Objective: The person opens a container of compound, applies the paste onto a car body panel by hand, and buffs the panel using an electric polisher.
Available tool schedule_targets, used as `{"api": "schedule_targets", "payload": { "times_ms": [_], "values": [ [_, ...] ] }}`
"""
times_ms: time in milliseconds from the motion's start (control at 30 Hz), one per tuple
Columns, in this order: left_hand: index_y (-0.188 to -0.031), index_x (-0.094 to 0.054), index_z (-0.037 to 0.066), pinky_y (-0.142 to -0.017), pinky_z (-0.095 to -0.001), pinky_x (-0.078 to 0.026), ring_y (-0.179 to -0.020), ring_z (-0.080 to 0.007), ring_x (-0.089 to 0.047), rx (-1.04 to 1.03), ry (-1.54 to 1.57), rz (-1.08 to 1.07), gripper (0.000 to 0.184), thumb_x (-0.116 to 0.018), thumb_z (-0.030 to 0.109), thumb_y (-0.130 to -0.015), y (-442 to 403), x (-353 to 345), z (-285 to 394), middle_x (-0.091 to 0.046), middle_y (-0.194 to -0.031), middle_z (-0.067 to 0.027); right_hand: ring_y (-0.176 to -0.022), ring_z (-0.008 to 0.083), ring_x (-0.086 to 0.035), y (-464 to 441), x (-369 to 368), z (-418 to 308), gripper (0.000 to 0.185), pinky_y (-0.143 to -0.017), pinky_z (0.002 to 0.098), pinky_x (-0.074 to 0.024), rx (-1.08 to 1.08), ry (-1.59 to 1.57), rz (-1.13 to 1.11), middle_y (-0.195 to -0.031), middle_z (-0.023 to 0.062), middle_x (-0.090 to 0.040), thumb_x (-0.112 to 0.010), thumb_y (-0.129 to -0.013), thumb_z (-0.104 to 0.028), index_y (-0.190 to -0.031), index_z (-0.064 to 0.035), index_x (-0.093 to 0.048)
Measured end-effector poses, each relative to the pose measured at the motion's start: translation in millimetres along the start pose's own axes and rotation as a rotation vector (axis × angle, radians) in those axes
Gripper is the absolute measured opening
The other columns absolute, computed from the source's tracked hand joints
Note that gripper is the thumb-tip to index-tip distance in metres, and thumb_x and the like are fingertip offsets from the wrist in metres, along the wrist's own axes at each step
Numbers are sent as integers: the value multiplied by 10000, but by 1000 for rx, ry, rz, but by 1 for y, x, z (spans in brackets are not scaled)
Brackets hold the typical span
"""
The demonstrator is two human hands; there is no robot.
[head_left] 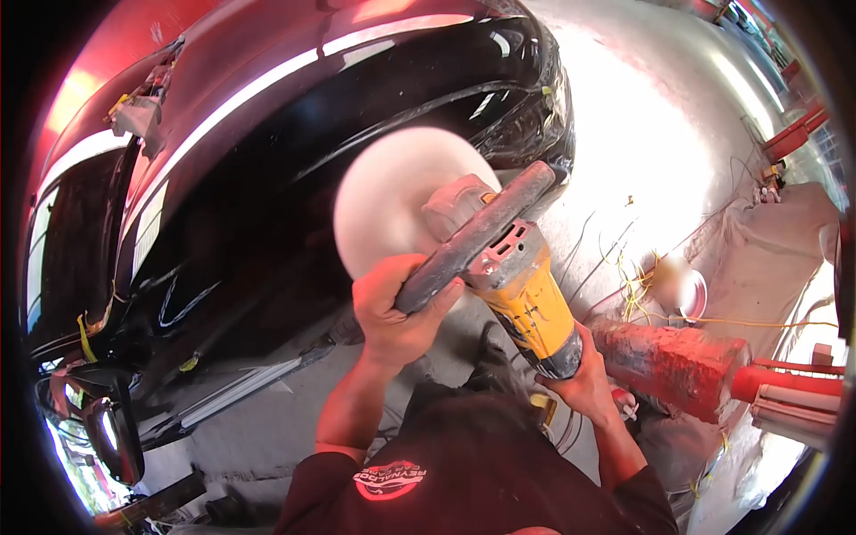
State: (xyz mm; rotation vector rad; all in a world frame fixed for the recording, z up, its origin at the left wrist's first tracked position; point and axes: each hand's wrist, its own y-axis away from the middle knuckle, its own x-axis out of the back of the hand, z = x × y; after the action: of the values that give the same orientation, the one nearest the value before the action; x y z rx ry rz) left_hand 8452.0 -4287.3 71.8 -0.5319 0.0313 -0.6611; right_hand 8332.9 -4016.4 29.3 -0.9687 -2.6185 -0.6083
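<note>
A yellow and black polisher point(533, 316) is held across the middle of the view. My left hand point(401, 312) wraps around one end of its dark bar handle point(486, 236). The fingers of my right hand point(584, 379) are closed around the rear end of the motor body. At the front, a large round white pad point(379, 209) looks smeared, as if spinning. It lies over the glossy black panel point(259, 178) of a car; its contact face is hidden. White streaks and reflections show on the panel.
A side mirror point(116, 437) juts out at lower left. On the right stands a thick red, worn post point(669, 361) beside my right arm. A yellow cord point(758, 322) and other cables trail over the floor near a round whitish object point(682, 287).
</note>
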Motion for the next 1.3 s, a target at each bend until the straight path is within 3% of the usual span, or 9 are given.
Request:
{"api": "schedule_targets", "payload": {
  "times_ms": [233,333,500,633,733,933,1133,1267,1300],
  "values": [
    [-995,-688,-11,-608,-257,-486,-673,-80,-615,3,-11,-59,237,-835,65,-826,-49,-67,-1,-675,-759,-65,-1162,196,-620,-40,56,17,911,-1023,351,-477,-49,-71,-20,-1249,95,-646,-880,-643,1,-1430,-34,-422],
    [-1009,-677,-11,-607,-254,-483,-672,-77,-613,-10,-14,-71,241,-827,67,-837,-67,-95,-9,-669,-751,-64,-1160,201,-656,-57,80,18,912,-1001,358,-507,-42,-78,-5,-1231,133,-691,-889,-659,-20,-1444,-40,-425],
    [-1028,-674,-7,-633,-248,-501,-735,-50,-630,4,55,-78,210,-797,65,-873,-94,-137,-18,-691,-782,-48,-1106,160,-623,-81,112,21,849,-975,316,-485,-146,-260,13,-1195,67,-654,-830,-656,54,-1411,-53,-458],
    [-1025,-682,-3,-728,-263,-512,-818,-80,-633,63,154,-55,221,-802,76,-858,-117,-171,-23,-714,-881,-48,-1037,161,-635,-102,145,16,787,-923,317,-497,-74,-62,9,-1128,63,-658,-814,-634,19,-1349,-34,-492],
    [-1044,-682,-5,-730,-258,-514,-824,-77,-639,16,268,6,223,-794,80,-871,-127,-189,-38,-726,-896,-53,-985,167,-641,-114,155,28,748,-901,319,-502,-60,-79,17,-1084,63,-661,-792,-631,19,-1321,-19,-505],
    [-1020,-667,2,-698,-255,-508,-789,-67,-630,63,284,9,231,-802,127,-881,-119,-169,-31,-718,-867,-49,-950,180,-638,-109,159,5,747,-879,327,-505,-49,31,30,-1055,63,-653,-771,-624,31,-1318,-11,-500],
    [-1022,-656,18,-660,-250,-486,-752,-52,-600,69,192,145,227,-799,138,-892,-85,-119,-9,-684,-809,-24,-968,188,-630,-89,150,-53,765,-913,340,-491,-59,172,-34,-1062,55,-654,-768,-600,49,-1312,-28,-500],
    [-1032,-644,20,-648,-232,-471,-745,-40,-578,52,270,241,240,-800,145,-901,-65,-76,5,-673,-798,-1,-1001,182,-624,-77,135,-77,788,-932,337,-484,69,226,-64,-1102,57,-647,-758,-601,61,-1336,-27,-487],
    [-1011,-637,20,-625,-235,-468,-720,-37,-577,38,281,262,217,-793,124,-901,-60,-66,7,-665,-773,-7,-1042,209,-641,-74,133,-84,821,-959,354,-489,70,255,-97,-1145,104,-658,-759,-615,33,-1381,-4,-467]
  ]
}}
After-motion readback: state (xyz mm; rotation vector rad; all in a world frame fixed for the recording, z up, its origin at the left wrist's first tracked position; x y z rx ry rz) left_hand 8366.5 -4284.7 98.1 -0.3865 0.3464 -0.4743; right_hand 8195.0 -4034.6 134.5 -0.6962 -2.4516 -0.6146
